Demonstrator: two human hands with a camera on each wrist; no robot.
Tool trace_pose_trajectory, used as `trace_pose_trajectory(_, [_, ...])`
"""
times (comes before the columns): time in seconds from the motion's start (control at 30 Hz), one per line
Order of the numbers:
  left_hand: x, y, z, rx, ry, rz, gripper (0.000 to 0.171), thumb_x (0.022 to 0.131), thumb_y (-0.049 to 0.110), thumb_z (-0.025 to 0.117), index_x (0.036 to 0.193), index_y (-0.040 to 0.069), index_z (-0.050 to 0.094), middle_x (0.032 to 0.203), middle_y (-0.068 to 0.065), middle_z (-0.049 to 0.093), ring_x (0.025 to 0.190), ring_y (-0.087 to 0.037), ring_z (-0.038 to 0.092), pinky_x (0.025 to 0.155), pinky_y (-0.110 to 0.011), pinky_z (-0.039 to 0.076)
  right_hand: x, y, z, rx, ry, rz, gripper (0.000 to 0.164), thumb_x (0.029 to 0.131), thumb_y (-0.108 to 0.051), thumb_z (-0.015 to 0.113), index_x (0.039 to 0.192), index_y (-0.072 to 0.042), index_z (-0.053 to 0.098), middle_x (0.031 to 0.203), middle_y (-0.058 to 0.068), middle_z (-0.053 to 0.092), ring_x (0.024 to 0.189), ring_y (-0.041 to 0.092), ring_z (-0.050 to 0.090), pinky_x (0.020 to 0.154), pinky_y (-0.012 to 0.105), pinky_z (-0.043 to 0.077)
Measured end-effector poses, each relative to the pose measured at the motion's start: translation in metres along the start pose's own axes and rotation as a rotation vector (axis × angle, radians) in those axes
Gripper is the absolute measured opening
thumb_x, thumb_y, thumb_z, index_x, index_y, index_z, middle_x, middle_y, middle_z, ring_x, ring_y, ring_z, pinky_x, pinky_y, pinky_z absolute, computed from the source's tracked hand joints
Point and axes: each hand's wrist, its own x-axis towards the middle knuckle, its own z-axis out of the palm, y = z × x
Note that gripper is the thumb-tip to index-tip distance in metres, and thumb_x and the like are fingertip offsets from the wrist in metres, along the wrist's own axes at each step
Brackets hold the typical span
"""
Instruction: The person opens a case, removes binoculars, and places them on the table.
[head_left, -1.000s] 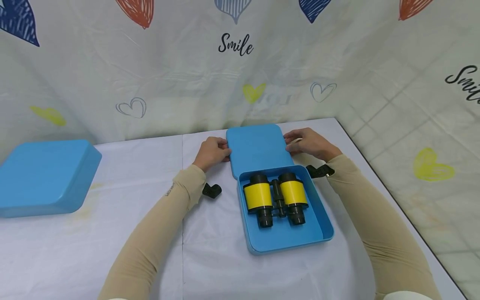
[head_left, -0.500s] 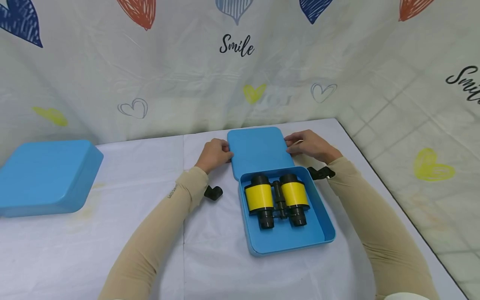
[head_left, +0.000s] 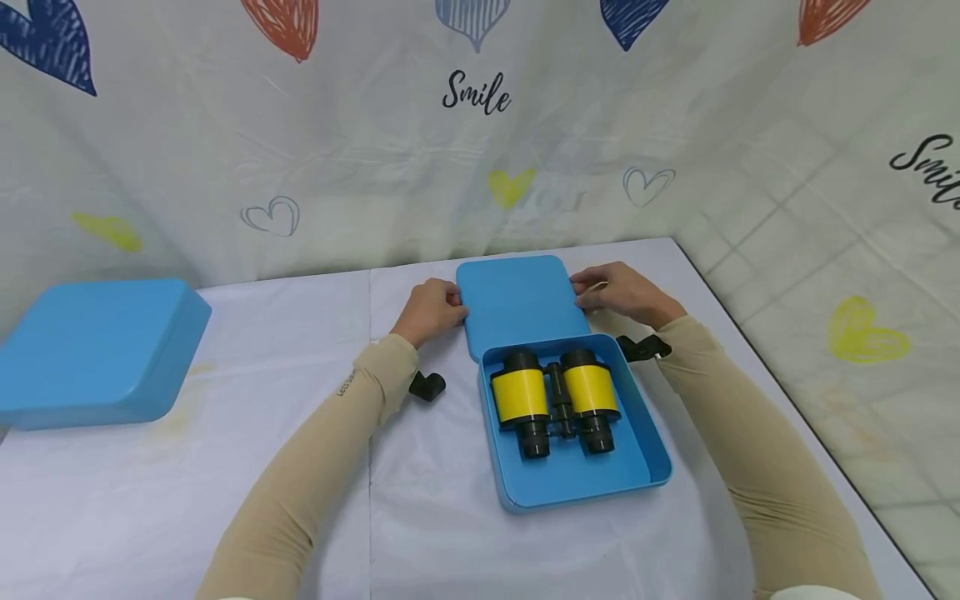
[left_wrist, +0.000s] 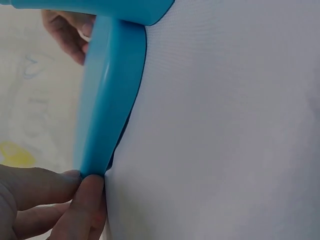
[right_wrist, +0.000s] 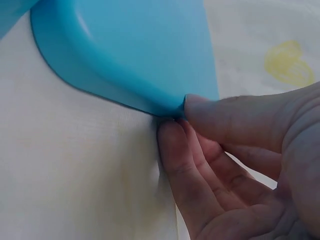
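A light blue lid (head_left: 522,298) lies top side up just behind an open blue box (head_left: 582,492), its near edge right at the box's back wall. Inside the box rests a pair of yellow and black binoculars (head_left: 557,400), barrels pointing away from me. My left hand (head_left: 429,312) pinches the lid's left edge; in the left wrist view, thumb and forefinger meet at its far corner. At the opposite side my right hand (head_left: 624,292) pinches the right edge. The right wrist view has the thumb on the rim, with the fingers (right_wrist: 177,150) tucked low against it.
Far left on the white-covered table (head_left: 300,367) stands another blue case (head_left: 97,350), closed. A printed white cloth (head_left: 375,158) hangs behind the table's back edge, and another side of it borders the right.
The lid's far edge has come down slightly toward the table, both hands staying on its sides. The binoculars and box keep their places; the view has shifted a little.
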Motion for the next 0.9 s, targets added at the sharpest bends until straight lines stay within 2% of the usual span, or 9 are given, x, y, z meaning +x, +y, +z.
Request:
trace_pose_trajectory(0.13, [-0.001,0.0,0.0,-0.015,-0.011,0.009,0.041,0.099,0.011,0.063,0.137,-0.004,0.061,0.123,-0.016,0.069,0.111,-0.028,0.063,0.105,-0.038,0.055,-0.005,0.0,-0.002,0.008,-0.019,0.009,0.054,0.101,-0.012,0.06,0.153,-0.003,0.046,0.145,0.023,0.057,0.127,0.039,0.061,0.119,0.059,0.042])
trace_pose_trajectory(0.3, [-0.003,0.001,0.001,-0.049,-0.032,-0.003,0.049,0.099,0.013,0.063,0.145,0.0,0.055,0.13,-0.015,0.068,0.106,-0.026,0.07,0.105,-0.039,0.055,-0.011,0.002,-0.006,0.068,-0.049,-0.008,0.052,0.103,-0.007,0.056,0.153,-0.002,0.045,0.146,0.025,0.057,0.126,0.037,0.065,0.112,0.051,0.051])
trace_pose_trajectory(0.47, [-0.007,0.0,0.002,-0.079,-0.03,-0.008,0.054,0.101,0.022,0.062,0.15,0.005,0.049,0.135,-0.014,0.066,0.109,-0.027,0.068,0.107,-0.041,0.055,-0.017,0.004,-0.009,0.1,-0.053,-0.02,0.049,0.104,-0.005,0.054,0.152,-0.002,0.046,0.145,0.024,0.058,0.123,0.035,0.067,0.106,0.045,0.056])
trace_pose_trajectory(0.7, [-0.02,-0.002,0.003,-0.109,0.001,0.016,0.052,0.103,0.035,0.059,0.147,0.01,0.05,0.137,-0.011,0.064,0.104,-0.027,0.071,0.098,-0.042,0.059,-0.03,0.001,-0.011,0.093,-0.014,-0.018,0.045,0.103,-0.009,0.057,0.147,-0.005,0.052,0.142,0.021,0.059,0.12,0.034,0.066,0.105,0.05,0.057])
trace_pose_trajectory(0.9, [-0.033,-0.001,0.006,-0.136,0.008,0.034,0.048,0.104,0.035,0.058,0.144,0.011,0.052,0.136,-0.011,0.064,0.118,-0.029,0.065,0.103,-0.043,0.057,-0.038,-0.005,-0.006,0.131,0.004,-0.046,0.041,0.104,-0.013,0.057,0.144,-0.006,0.055,0.143,0.02,0.058,0.121,0.035,0.065,0.104,0.05,0.057])
